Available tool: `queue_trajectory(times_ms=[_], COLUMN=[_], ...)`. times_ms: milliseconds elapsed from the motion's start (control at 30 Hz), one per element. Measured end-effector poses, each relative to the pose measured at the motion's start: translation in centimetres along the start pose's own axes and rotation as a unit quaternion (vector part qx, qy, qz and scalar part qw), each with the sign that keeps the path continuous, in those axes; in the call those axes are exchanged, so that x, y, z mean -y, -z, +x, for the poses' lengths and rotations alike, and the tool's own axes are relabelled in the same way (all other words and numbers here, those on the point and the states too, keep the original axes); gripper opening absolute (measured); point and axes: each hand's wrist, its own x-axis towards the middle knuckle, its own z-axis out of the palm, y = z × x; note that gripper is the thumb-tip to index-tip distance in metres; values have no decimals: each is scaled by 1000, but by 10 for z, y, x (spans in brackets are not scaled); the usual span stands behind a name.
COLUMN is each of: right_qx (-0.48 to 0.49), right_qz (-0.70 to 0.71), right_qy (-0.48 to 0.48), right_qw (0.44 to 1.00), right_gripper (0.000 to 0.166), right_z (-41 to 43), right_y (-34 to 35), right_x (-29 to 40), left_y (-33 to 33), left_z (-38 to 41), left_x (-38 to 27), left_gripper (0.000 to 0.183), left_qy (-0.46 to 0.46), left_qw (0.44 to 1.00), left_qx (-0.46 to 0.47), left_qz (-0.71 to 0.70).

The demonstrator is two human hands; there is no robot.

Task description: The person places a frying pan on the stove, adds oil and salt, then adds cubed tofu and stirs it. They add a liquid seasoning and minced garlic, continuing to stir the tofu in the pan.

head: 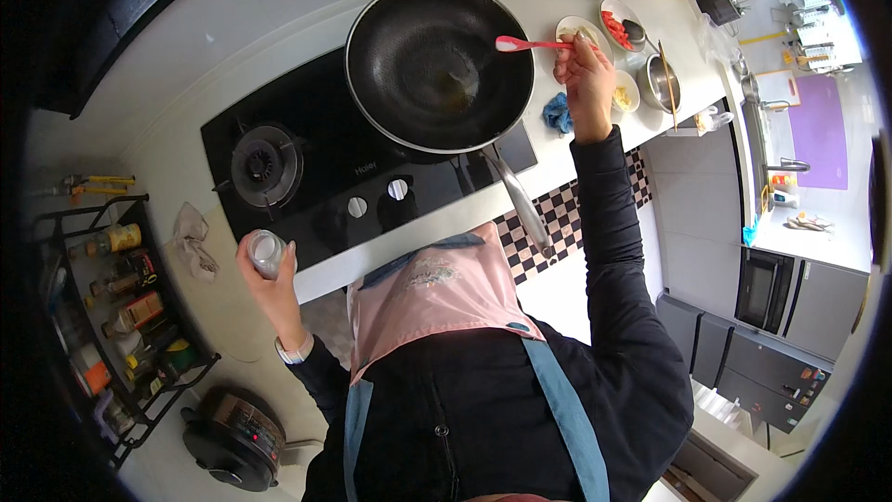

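Observation:
Between the thumb and fingers of my right hand (587, 80) is a small red spoon (533, 44), its bowl over the right side of a dark wok (411, 49). White stuff seems to lie in the spoon's bowl. A little oily liquid (458, 92) shows at the wok's bottom. My left hand (268, 282) grips a small clear jar (267, 255) near the front left corner of the black gas hob (327, 202). White contents show through the jar's open top. The wok sits on the right burner, its metal handle (523, 206) pointing towards me.
Right of the wok are a blue cloth (557, 113), a plate of red pieces (610, 28), a bowl of yellowish pieces (622, 99) and a steel bowl (654, 84) with chopsticks. A spice rack (146, 390), a rag (191, 240) and a rice cooker (233, 439) stand or lie left.

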Motion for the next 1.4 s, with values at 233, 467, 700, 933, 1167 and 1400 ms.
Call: queue_trajectory(times_ms=[233, 467, 700, 933, 1167, 1400], right_qx=[22, 23, 67, 83, 0, -47], right_qz=[0, -16, 6, -5, -79, -120], right_qy=[5, 15, -10, -47, -61, 30], right_qw=[1000, 999, 998, 995, 995, 991], right_gripper=[29, 30, 31, 30, 29, 28], right_z=[5, 16, 26, -7, -22, 9], right_y=[-17, -50, -79, -70, 0, 37], right_x=[-4, -1, -5, 1, 15, 23], left_y=[-4, 0, 6, 9, 6, 3], left_z=[3, 2, 1, 1, 4, 6], left_x=[0, 6, 7, 7, 10, 12], left_gripper=[51, 51, 50, 49, 51, 52], left_qy=[4, 5, 2, 19, 7, 16], left_qw=[999, 999, 1000, 999, 999, 999], left_qx=[6, -2, -8, -19, -11, -4], left_qz=[-38, -33, -26, -46, -29, -43])
